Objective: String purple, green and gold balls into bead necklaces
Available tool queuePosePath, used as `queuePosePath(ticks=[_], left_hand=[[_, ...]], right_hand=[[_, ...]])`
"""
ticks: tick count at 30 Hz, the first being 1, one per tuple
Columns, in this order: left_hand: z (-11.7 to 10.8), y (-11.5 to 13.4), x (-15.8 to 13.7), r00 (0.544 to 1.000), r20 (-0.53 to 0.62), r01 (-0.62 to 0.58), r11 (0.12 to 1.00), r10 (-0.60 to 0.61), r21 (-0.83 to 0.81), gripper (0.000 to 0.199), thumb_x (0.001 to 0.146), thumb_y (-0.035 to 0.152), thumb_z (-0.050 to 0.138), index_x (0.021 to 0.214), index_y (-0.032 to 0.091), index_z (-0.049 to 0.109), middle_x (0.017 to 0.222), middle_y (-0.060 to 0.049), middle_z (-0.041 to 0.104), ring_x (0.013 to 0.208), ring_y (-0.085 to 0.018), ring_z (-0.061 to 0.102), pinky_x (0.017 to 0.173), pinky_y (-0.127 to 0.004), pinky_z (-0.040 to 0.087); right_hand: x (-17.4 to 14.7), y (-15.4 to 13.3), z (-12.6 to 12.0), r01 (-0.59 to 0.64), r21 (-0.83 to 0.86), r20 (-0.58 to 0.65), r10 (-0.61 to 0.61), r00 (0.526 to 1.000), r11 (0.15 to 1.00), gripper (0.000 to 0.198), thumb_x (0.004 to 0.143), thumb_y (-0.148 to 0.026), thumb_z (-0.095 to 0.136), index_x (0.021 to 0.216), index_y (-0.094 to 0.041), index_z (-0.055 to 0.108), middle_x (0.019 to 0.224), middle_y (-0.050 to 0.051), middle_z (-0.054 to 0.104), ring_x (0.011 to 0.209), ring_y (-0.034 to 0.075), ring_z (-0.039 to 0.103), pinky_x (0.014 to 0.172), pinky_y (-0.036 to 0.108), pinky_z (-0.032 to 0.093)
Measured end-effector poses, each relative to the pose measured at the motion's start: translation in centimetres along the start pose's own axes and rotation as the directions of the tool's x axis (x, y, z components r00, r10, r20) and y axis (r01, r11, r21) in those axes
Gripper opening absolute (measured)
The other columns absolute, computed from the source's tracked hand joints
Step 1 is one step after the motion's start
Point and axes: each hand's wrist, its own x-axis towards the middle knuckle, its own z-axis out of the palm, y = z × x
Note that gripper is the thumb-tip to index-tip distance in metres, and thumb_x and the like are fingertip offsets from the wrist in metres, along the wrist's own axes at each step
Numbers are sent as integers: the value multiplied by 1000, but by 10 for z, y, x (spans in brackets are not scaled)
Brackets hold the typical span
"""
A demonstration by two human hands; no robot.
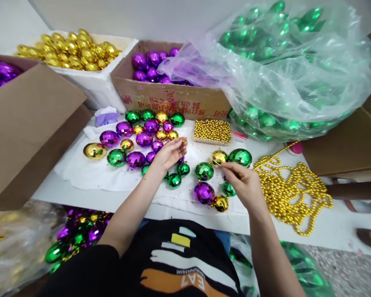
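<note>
My left hand (172, 153) is raised over the white cloth, thumb and fingertips pinched on a tiny gold bead (183, 141). To its right, my right hand (244, 183) pinches a thin needle (214, 160) that points up and left toward the left hand. Any thread on it is too fine to make out. Just behind the hands stands a clear box of small gold beads (212, 131). Near my right fingers lie a purple ball (204, 193), a green ball (204, 170) and a gold ball (220, 203). More faceted balls, among them a purple one (135, 160), surround my left hand.
A heap of gold bead strings (284, 189) lies on the right. Behind stand a carton of purple balls (173, 97), a white foam box (95, 88) with gold balls and a plastic bag of green balls (297, 82). An open carton (34, 128) borders the left.
</note>
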Motion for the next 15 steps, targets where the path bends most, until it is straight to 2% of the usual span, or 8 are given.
queuePosePath(ticks=[6, 15], left_hand=[[0, -2, -7, 998, -57, 11, 996, -16, -86, 15, 88, 3, 61, 92, 12, 72, 76, -2, 69, 66, -8, 65, 68, -20, 54], [-5, -2, -13, 998, -57, -18, 994, 12, -109, 15, 86, 2, 62, 92, 12, 72, 76, -2, 68, 67, -8, 65, 68, -20, 54]], right_hand=[[-8, 4, 4, -14, -77, 18, 15, 1000, 997, 26, 88, -37, 59, 94, -19, 77, 87, 5, 77, 77, 19, 70, 68, 28, 49], [-9, 13, 6, 4, -118, 43, 1, 999, 993, 26, 90, -37, 58, 97, -22, 77, 96, 4, 79, 88, 22, 73, 79, 32, 53]])
